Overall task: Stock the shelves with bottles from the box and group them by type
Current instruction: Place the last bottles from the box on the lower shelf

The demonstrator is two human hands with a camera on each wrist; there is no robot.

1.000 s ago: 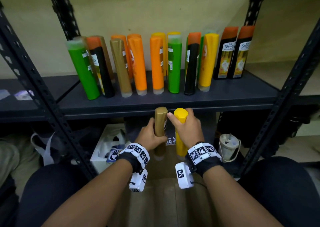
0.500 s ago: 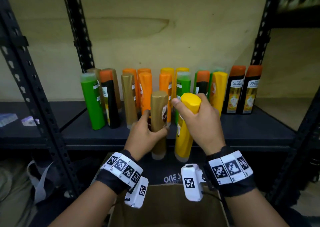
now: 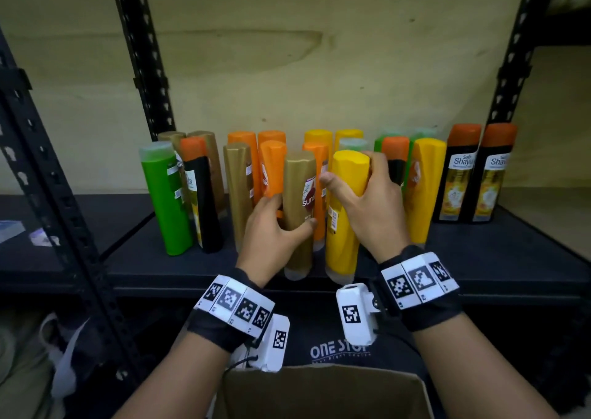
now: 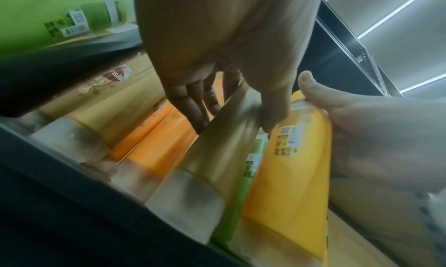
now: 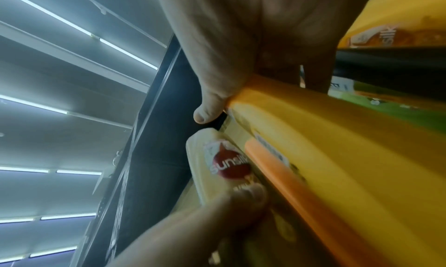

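A gold bottle (image 3: 299,214) stands upright in the left hand (image 3: 271,230), fingers wrapped round its far side and thumb across the near face below the red label. Just to its right, a yellow bottle (image 3: 345,217) is held by the right hand (image 3: 374,214), fingers curled over its upper part and thumb pressing the left edge near the top. Both bottles sit at the near edge of the dark shelf (image 3: 479,258); whether their clear caps rest on the board or hang just above it is hard to tell, since the left wrist view is blurred there.

Farther back on the shelf stand rows of bottles. At the left is a green bottle (image 3: 166,201), beside it a black bottle with an orange top (image 3: 201,195), then a gold one (image 3: 238,191) and several orange bottles (image 3: 271,169). To the right of the hands stands another yellow bottle (image 3: 425,188), and at the far right two black bottles with orange tops (image 3: 476,172) stand side by side.

Below the wrists, the open flap of a cardboard box (image 3: 323,390) shows at the near edge of the head view.
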